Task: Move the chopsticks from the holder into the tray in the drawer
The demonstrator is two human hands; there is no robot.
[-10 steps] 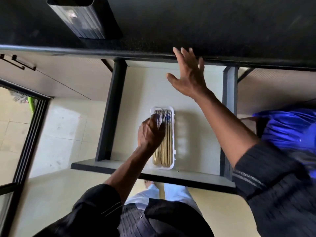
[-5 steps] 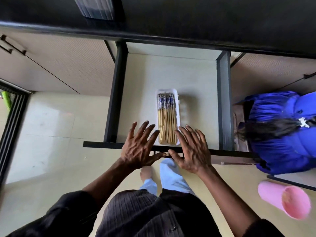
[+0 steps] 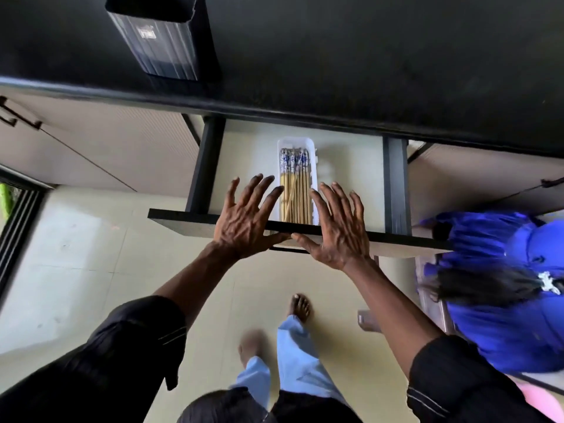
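Several wooden chopsticks (image 3: 295, 190) with blue-and-white patterned tops lie side by side in a narrow white tray (image 3: 294, 143) inside the drawer (image 3: 351, 178). The drawer sits partly under the black countertop. My left hand (image 3: 244, 222) and my right hand (image 3: 335, 227) rest flat, fingers spread, on the drawer's black front panel (image 3: 180, 219), one on each side of the tray. Neither hand holds anything. A dark ribbed holder (image 3: 158, 38) stands on the countertop at the upper left; I see no chopsticks sticking out of it.
The black countertop (image 3: 366, 56) overhangs the drawer. Beige cabinet fronts (image 3: 106, 148) flank it. A person in blue clothing (image 3: 512, 285) crouches close on the right. My feet (image 3: 300, 306) stand on the pale tiled floor below. A dark door frame (image 3: 18, 215) runs along the left.
My left hand left the chopsticks in the tray and my right hand came down from the counter edge. Both now lie flat on the drawer front, and the drawer has slid further in.
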